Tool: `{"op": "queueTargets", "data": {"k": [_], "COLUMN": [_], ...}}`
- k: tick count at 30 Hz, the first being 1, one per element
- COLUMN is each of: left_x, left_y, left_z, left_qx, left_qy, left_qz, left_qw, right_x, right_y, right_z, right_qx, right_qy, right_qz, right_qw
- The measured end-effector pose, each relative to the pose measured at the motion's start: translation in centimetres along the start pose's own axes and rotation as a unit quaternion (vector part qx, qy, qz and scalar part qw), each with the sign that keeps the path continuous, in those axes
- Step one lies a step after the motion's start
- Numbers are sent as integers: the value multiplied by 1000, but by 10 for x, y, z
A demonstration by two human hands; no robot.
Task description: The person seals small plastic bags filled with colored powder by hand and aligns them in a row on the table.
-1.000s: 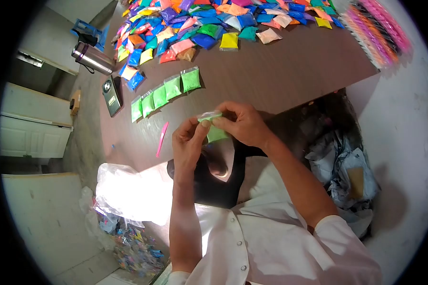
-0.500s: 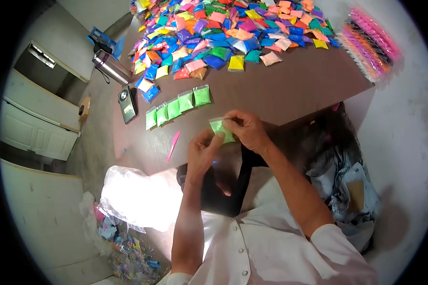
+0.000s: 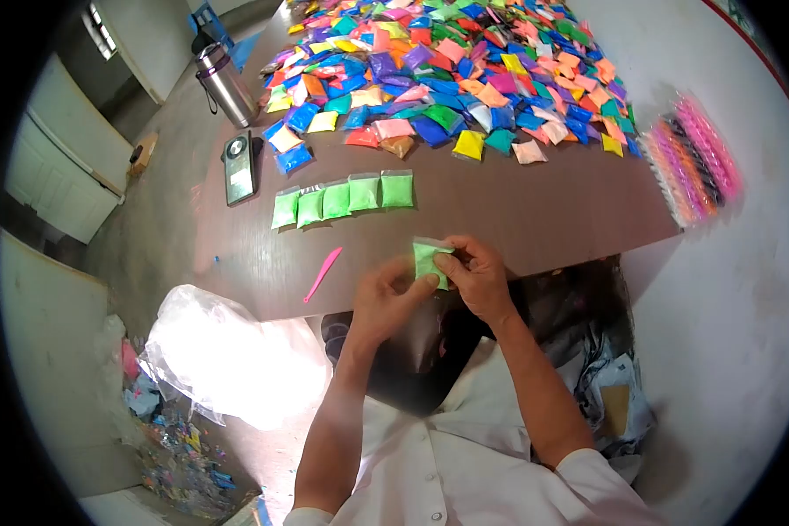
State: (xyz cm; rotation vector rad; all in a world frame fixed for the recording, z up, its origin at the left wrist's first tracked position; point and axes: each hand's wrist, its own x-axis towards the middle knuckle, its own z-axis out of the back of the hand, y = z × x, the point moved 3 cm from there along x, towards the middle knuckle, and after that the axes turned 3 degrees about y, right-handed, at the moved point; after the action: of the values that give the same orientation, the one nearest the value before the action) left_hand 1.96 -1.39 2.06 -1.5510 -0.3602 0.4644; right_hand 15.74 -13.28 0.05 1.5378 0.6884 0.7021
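Over the table's front edge, my left hand (image 3: 387, 298) and my right hand (image 3: 475, 276) hold one small bag of light green material (image 3: 430, 263) between them. Both thumbs press on its face, and its clear top edge points up. Beyond my hands a row of several green bags (image 3: 335, 202) lies on the brown table (image 3: 500, 206), their sides touching or overlapping. A pink plastic tool (image 3: 323, 274) lies to the left of my left hand.
Many colourful small bags (image 3: 447, 83) cover the far part of the table. At the left are a phone (image 3: 239, 167) and a steel flask (image 3: 226, 86). Packs of pink, orange and black items (image 3: 691, 162) lie at the right corner. A clear plastic bag (image 3: 202, 337) hangs lower left.
The green bag has turned upright to face the camera, with my hands now lower on its sides. The view has shifted, so the table's things sit differently in the frame.
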Motion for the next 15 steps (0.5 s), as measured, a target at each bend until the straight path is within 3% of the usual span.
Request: {"op": "queueTargets", "data": {"k": [2, 5, 7, 15], "left_x": [0, 1, 1, -4], "left_y": [-2, 0, 3, -10], "left_z": [1, 5, 11, 9], "left_qx": [16, -63, 22, -47], "left_qy": [-3, -2, -6, -1], "left_qz": [7, 19, 18, -11], "left_qw": [1000, 998, 1000, 999], "right_x": [-3, -1, -1, -3], "right_y": [6, 6, 5, 0], "right_z": [-4, -2, -2, 1], "right_qx": [15, -2, -38, 81], "right_qy": [-4, 6, 26, 56], "right_qz": [2, 14, 23, -8], "right_qw": [1000, 1000, 999, 995]}}
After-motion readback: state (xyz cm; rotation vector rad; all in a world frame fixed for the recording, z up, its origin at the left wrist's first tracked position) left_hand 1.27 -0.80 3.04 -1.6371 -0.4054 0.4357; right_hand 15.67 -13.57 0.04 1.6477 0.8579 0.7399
